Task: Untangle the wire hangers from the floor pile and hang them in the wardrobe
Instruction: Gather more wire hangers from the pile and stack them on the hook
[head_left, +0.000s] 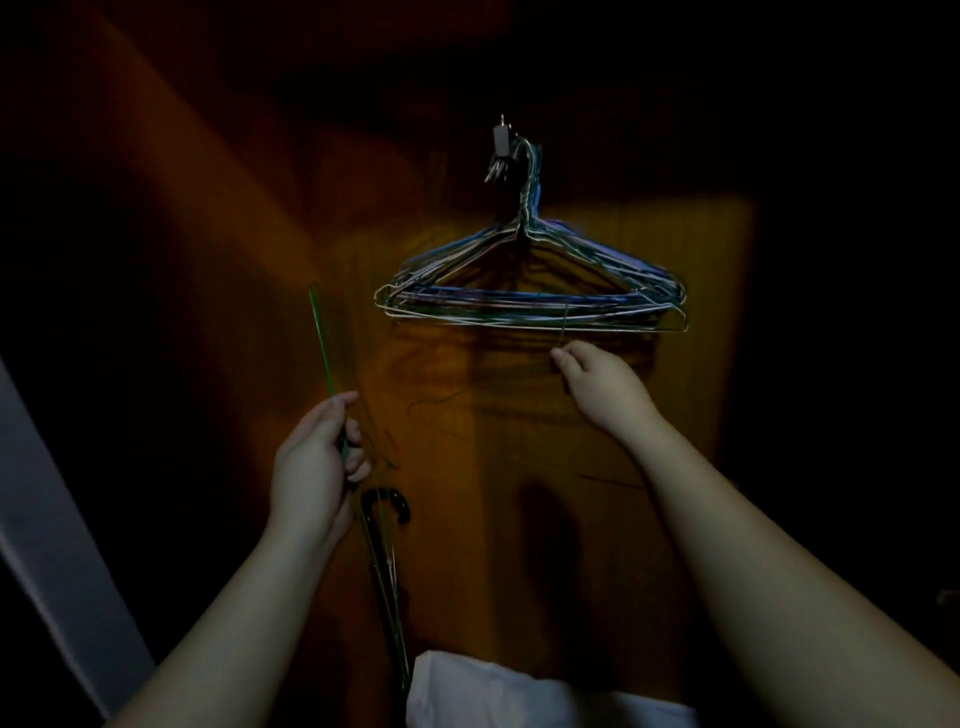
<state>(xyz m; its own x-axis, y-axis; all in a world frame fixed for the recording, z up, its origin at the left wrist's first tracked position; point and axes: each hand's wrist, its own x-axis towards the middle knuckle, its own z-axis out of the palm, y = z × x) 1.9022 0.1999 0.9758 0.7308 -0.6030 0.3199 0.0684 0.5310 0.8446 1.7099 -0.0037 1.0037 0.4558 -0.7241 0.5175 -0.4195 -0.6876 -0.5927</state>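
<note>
Dim head view, facing a brown wooden wardrobe panel (649, 415). A bundle of wire hangers (530, 291) hangs from a small hook (502, 139) on the panel, necks bunched together, bottom bars fanned out slightly; colours look white, blue and green.

Left hand (317, 467): fingers curled around a green wire hanger (324, 343), gripping it low down. One straight green section sticks up and to the left above the hand; more green wire runs down below the hand toward the bottom of the view. Rest of that hanger's shape is lost in the dark.

Right hand (597, 379): raised just below the bottom bars of the hung bundle, thumb and forefinger pinched together. A thin wire seems to run from the pinch up to the bars, but it's too dim to tell for sure what it holds.

Below the left hand, two dark curved umbrella handles (387, 501) lean against the panel, shafts running down. White cloth (493, 691) at the bottom edge, between the forearms. Pale grey strip (47, 519) along the left edge, unclear what it is.
</note>
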